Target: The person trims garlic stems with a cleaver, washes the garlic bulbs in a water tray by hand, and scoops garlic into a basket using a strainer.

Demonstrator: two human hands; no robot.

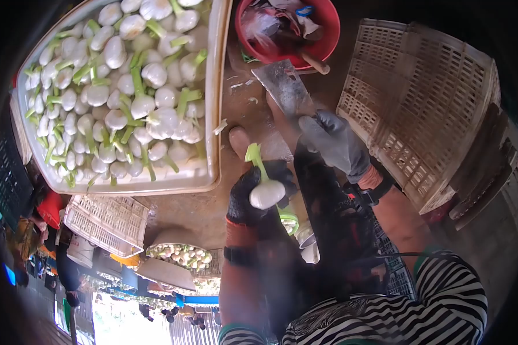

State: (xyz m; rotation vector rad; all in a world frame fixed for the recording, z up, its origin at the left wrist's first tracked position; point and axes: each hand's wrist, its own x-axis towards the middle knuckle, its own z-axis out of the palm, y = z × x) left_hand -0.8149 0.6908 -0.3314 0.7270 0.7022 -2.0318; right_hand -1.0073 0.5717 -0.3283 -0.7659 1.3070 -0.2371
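Note:
A white bulb with a short green stem (266,193) rests in my left hand (248,192), which wears a dark glove and has its fingers closed round it. My right hand (335,142), in a grey glove, grips a wide flat metal blade (284,86) that points up and to the left, away from the bulb. The blade's handle is hidden in the glove. At the upper left, a large white tub (214,115) holds several layers of similar bulbs with cut green stems (143,106).
A red basin (335,34) with cloths and a wooden handle (315,63) stands at the top. Plastic crates (411,98) lean at the right; a white crate (105,221) sits below the tub. Farther off are more bulbs (181,255) and several people (184,313).

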